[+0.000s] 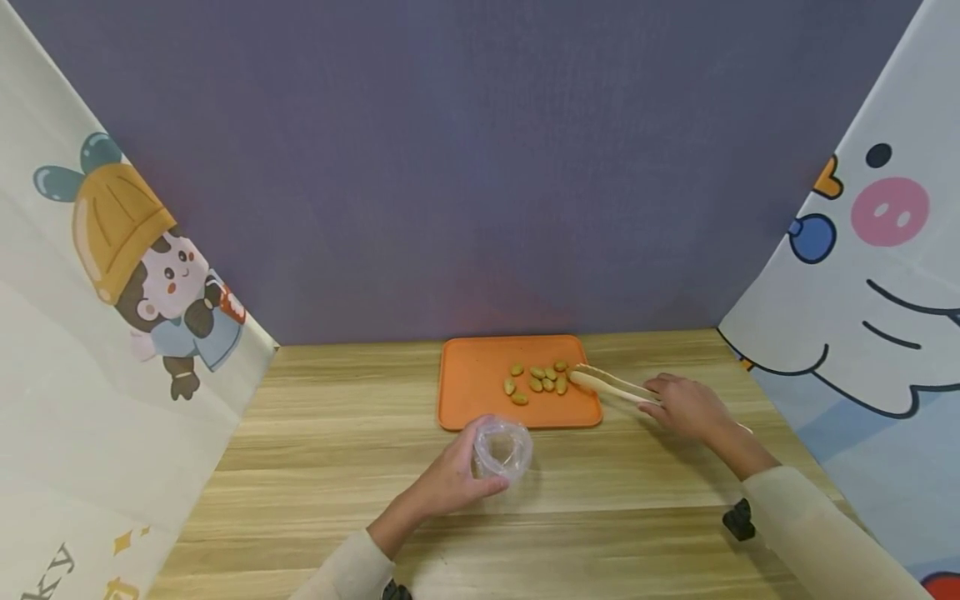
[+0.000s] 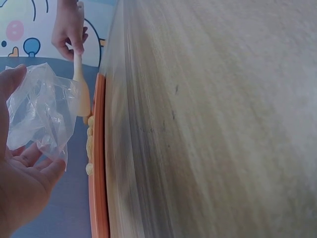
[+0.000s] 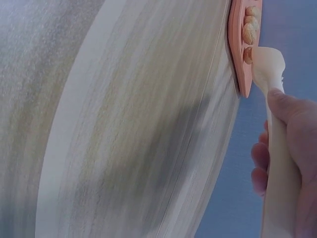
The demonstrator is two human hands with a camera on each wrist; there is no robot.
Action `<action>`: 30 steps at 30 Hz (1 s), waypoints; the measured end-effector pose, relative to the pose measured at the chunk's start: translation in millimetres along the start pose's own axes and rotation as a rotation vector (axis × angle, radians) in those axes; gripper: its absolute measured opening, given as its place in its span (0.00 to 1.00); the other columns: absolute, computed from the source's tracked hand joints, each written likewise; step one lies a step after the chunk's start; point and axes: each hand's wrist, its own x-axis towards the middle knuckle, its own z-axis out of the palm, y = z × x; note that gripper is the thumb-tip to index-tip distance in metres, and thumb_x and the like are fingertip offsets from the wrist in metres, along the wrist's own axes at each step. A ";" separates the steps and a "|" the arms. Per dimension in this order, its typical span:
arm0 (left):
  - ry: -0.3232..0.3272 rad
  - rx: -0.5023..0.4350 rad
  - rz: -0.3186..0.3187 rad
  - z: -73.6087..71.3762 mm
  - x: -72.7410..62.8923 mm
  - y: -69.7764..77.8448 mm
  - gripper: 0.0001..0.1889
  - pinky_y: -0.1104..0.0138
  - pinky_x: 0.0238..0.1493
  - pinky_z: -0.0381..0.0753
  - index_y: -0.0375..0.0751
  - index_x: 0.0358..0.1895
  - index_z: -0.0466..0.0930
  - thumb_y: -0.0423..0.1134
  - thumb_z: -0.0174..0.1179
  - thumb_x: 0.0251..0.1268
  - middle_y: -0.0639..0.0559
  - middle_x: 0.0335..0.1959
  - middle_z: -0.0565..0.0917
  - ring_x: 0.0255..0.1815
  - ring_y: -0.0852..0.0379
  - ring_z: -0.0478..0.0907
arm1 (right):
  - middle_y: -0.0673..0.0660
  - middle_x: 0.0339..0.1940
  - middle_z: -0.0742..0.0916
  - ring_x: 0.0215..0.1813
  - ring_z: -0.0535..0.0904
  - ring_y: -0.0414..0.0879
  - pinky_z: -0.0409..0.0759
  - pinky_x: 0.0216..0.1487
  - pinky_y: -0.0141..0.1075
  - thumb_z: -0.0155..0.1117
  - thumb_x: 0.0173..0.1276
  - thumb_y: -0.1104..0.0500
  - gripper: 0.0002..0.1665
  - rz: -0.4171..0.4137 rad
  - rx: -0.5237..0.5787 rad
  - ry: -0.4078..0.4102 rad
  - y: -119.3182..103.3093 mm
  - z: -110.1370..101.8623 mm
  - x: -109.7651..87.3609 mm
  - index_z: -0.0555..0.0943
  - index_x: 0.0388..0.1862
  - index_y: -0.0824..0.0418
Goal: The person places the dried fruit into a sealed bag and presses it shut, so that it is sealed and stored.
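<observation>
My left hand (image 1: 452,477) holds a clear plastic bag (image 1: 523,450) with its mouth spread upward, just in front of an orange tray (image 1: 472,375). In the left wrist view, thumb and fingers curve round the crinkled bag (image 2: 42,109). My right hand (image 1: 686,406) grips a pair of cream-coloured tongs (image 1: 609,385) to the right of the tray. The tongs' tips reach over the tray's right edge, beside one of several small yellowish-brown oval nuts (image 1: 548,385). Whether the tips pinch that nut (image 3: 248,55) I cannot tell.
A wood-grain table (image 1: 337,433) carries the tray near its back edge. A grey-blue wall panel (image 1: 480,183) rises behind, and cartoon-printed panels (image 1: 862,350) stand at both sides.
</observation>
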 end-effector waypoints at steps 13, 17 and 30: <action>0.010 0.014 -0.012 0.8 -0.3 -1.8 0.52 0.45 0.67 0.74 0.40 0.79 0.53 0.53 0.72 0.57 0.44 0.70 0.72 0.67 0.47 0.74 | 0.64 0.46 0.90 0.42 0.87 0.58 0.85 0.39 0.52 0.71 0.67 0.49 0.24 0.001 0.021 0.021 -2.1 -5.9 -3.5 0.86 0.52 0.66; 0.008 0.007 -0.010 1.0 0.3 -3.4 0.52 0.45 0.67 0.74 0.39 0.79 0.52 0.53 0.72 0.57 0.44 0.70 0.72 0.67 0.47 0.74 | 0.64 0.45 0.90 0.40 0.87 0.57 0.85 0.39 0.51 0.72 0.67 0.50 0.24 -0.010 0.034 0.045 -2.1 -5.6 -5.6 0.86 0.52 0.67; 0.008 0.007 -0.021 0.4 0.9 -1.6 0.52 0.45 0.70 0.73 0.40 0.79 0.53 0.52 0.73 0.57 0.43 0.72 0.71 0.70 0.48 0.72 | 0.59 0.39 0.90 0.32 0.85 0.51 0.84 0.34 0.48 0.74 0.64 0.50 0.22 -0.037 0.067 0.106 -8.2 -12.0 -7.7 0.87 0.49 0.65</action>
